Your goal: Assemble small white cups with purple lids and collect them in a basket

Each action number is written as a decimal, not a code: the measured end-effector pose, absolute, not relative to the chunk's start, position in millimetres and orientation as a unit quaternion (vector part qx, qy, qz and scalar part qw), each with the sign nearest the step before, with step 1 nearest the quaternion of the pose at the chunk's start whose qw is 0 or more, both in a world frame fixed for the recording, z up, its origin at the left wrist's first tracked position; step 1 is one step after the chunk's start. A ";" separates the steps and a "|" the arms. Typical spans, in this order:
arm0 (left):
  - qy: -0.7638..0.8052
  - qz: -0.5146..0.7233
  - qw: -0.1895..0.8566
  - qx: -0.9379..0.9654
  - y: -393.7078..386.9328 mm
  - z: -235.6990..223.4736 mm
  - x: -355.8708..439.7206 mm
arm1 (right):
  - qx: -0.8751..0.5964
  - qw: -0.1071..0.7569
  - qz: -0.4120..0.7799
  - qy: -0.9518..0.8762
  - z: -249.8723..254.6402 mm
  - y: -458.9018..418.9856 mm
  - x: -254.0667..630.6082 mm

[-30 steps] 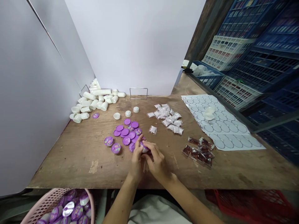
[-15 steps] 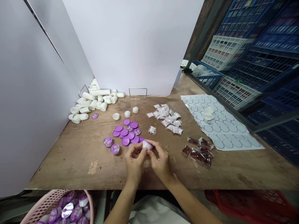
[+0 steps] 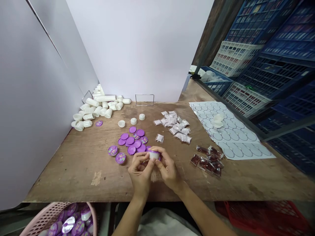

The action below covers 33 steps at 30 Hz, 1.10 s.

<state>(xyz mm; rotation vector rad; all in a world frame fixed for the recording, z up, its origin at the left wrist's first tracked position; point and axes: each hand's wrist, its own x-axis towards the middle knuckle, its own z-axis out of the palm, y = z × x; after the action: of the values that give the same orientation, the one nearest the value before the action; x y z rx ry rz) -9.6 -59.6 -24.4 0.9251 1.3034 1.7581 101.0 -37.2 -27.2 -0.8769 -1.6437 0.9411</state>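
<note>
Purple-lidded round white plastic cup [image 3: 154, 155] has swung from tilted to roughly upright. It's dead between the left hand [image 3: 140, 173] and right hand [image 3: 169, 171], neither nearer, both closed lightly on it, right by those loose round purple plastic lids [image 3: 136, 144].

So there's a cup [image 3: 154, 155] sitting between the left hand [image 3: 140, 172] and right hand [image 3: 169, 170], over the desk [image 3: 73, 170]. Bunch of lids [image 3: 130, 140] just beyond the left hand, two tubs [image 3: 120, 158] off to its left. Past the lids are three spare cups [image 3: 133, 121], then a cup pile [image 3: 98, 109] way out left. Sachets [image 3: 176, 124] lie beyond the right hand, one nearer than the rest. Packets [image 3: 209, 162] are right of that hand, with a sheet [image 3: 233, 134] farther out behind them. Basket [image 3: 93, 216] full of tubs is down left of the left hand, below the desk edge; crates [image 3: 270, 68] are stacked far right, off the desk.
</note>
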 end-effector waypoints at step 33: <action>0.669 0.515 0.201 0.497 -80.5 -78.1 -99.7 | -0.545 0.231 0.200 -0.781 -30.8 167.4 39.0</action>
<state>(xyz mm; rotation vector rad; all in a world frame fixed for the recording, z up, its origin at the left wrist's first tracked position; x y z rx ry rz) -99.7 -80.5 -78.1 1.3887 1.8678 1.4401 39.0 167.4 -30.8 -1.4987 -2.1472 0.5509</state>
